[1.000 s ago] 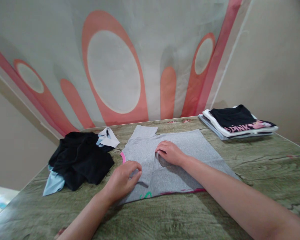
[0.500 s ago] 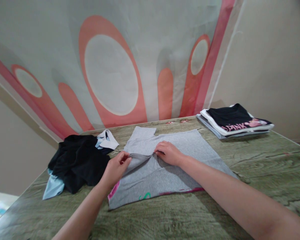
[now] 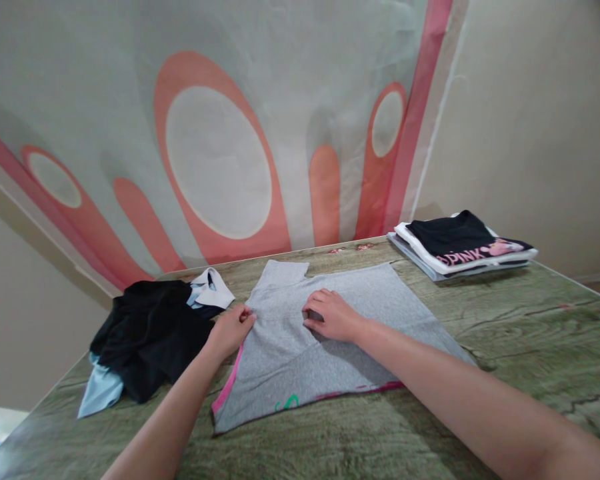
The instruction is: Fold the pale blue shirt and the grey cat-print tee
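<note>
A grey T-shirt lies folded over on the table, with pink trim along its left edge and a bit of green print near the front. My left hand pinches the left edge of this shirt, fingers closed on the cloth. On the middle of the shirt rests my right hand, its fingers curved and the thumb apart, with a gap between them and no cloth gripped. A short sleeve of the shirt points toward the back.
Left of the shirt lies a loose heap of black clothing with a light blue piece under it and a white collar beside it. A folded stack topped by a black printed shirt sits at the back right. Behind the wooden table rises a patterned wall.
The raised fold between my hands has come down and the cloth lies flatter. My right hand has let go of the fabric and its fingers have parted.
</note>
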### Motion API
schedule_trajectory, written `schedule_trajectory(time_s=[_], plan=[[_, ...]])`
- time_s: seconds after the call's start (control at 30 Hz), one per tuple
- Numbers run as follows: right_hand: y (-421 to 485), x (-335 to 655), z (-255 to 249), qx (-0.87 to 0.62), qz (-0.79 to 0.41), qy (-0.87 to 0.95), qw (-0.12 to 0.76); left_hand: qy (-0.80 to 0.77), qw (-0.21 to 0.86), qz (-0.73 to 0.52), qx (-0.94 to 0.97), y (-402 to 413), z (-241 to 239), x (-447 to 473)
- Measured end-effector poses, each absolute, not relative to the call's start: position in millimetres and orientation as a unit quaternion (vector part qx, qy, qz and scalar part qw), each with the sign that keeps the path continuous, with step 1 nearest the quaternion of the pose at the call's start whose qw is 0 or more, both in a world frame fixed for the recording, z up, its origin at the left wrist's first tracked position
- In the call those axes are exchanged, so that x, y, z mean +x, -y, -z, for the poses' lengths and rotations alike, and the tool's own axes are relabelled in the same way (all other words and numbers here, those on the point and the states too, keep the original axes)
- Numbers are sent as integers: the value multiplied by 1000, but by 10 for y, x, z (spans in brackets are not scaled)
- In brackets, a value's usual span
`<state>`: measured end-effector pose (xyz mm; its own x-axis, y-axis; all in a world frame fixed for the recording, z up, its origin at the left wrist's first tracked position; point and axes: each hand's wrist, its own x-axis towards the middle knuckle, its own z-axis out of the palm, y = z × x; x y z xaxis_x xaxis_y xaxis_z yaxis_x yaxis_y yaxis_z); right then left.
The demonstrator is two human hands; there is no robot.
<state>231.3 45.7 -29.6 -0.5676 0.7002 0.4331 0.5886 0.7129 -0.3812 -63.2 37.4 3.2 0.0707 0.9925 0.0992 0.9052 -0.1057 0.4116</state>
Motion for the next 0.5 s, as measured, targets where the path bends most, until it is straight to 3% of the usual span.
schedule_trajectory(time_s=[0.5], plan=[[-444,2174,354,-401,-191,828,341,-621,198,-234,722,-190,0,-596]])
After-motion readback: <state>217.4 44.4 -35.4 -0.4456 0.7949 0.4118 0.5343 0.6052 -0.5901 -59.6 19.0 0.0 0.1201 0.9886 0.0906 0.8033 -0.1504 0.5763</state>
